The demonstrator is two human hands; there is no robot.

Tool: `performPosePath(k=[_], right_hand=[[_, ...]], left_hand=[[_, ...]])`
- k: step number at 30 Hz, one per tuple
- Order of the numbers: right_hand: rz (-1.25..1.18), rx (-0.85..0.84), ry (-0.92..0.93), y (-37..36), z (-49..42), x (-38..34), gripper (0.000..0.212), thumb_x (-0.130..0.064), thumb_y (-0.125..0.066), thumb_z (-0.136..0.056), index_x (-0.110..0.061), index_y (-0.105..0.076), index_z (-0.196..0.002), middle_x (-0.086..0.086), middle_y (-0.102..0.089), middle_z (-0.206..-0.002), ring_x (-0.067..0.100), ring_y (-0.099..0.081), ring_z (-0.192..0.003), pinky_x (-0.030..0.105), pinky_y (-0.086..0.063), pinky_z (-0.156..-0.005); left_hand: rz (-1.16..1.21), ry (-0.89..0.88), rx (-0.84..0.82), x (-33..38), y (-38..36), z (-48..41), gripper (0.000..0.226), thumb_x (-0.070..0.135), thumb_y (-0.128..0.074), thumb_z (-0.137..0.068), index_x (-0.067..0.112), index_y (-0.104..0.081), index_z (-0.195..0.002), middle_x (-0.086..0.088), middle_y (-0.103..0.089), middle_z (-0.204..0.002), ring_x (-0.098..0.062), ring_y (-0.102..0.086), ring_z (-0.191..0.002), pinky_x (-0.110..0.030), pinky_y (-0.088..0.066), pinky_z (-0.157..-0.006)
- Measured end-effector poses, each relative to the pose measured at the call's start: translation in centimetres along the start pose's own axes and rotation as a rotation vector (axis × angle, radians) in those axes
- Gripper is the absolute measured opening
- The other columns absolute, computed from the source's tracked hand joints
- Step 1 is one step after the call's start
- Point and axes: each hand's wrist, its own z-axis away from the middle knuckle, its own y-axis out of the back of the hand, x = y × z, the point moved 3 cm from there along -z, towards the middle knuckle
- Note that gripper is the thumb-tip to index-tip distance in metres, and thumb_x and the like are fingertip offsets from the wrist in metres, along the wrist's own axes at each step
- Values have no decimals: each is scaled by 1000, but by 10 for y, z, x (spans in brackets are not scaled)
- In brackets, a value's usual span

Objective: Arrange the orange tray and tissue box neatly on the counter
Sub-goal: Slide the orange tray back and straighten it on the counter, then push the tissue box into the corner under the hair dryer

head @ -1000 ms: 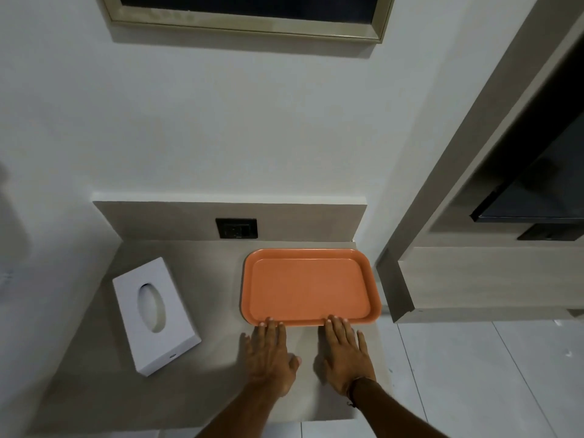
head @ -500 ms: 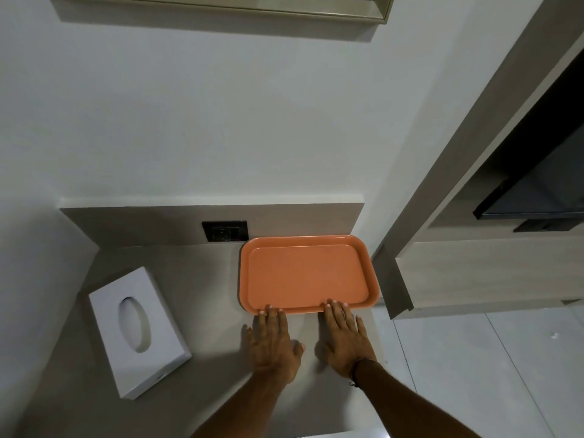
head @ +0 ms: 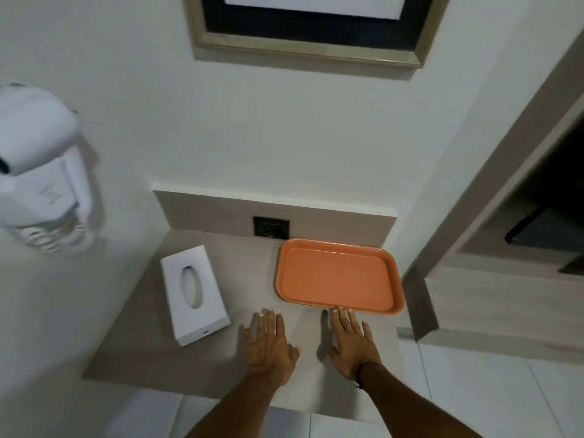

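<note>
The orange tray lies flat at the back right of the grey counter, close to the backsplash. The white tissue box lies on the counter's left side, its oval slot facing up, its length slightly askew. My right hand is flat on the counter, fingers spread, fingertips touching the tray's near rim. My left hand is flat and spread too, apart from the tray, between box and tray. Neither hand holds anything.
A black wall socket sits in the backsplash behind the tray. A white wall-mounted hair dryer hangs at left. A framed picture is above. A wooden cabinet unit borders the counter at right; tiled floor lies below.
The view has swung left and tilted, bringing the hair dryer into sight. My left hand has come off the tray's near rim and moved left; my right hand stays at the rim.
</note>
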Motion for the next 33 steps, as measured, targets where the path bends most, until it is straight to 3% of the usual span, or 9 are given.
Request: performPosePath(k=[12, 21, 24, 27, 33], right_hand=[[54, -65, 261, -10, -20, -175, 84, -39, -45, -98, -21, 7, -161, 3, 6, -172, 26, 9, -158, 50, 1, -127], [-96, -124, 192, -16, -86, -264, 83, -53, -42, -100, -20, 1, -162, 5, -1, -172, 27, -2, -158, 49, -8, -128], [-270, -204, 108, -19, -102, -273, 89, -56, -49, -98, -19, 1, -162, 3, -7, -172, 27, -17, -156, 43, -20, -127], [-421, -259, 83, -22, -108, -275, 94, -55, -57, -96, -21, 1, -162, 4, -16, -170, 30, -25, -154, 45, -24, -125], [-575, -206, 75, -18, -106, -281, 74, -40, -70, -92, -26, -31, -153, 1, -51, -151, 29, -48, -137, 51, -42, -116]], left_hand=[[167, 302, 136, -161, 20, 52, 87, 61, -38, -94, 14, -3, -159, -8, 2, -170, -31, -1, -157, -58, -12, -125], [193, 332, 168, -238, 28, 1, 95, 69, -41, -90, 12, -9, -158, -12, -11, -169, -34, -7, -157, -57, -9, -126], [289, 328, 169, -248, 29, -19, 97, 71, -47, -87, 12, -15, -156, -10, -24, -166, -32, -21, -154, -53, -20, -124], [471, 313, 113, -250, 24, -30, 101, 68, -54, -87, 10, -10, -157, -9, -30, -164, -30, -35, -148, -46, -36, -119], [829, 265, 68, -251, 24, -39, 87, 40, -67, -91, 15, -14, -155, -5, -41, -155, -28, -48, -137, -47, -50, -108]])
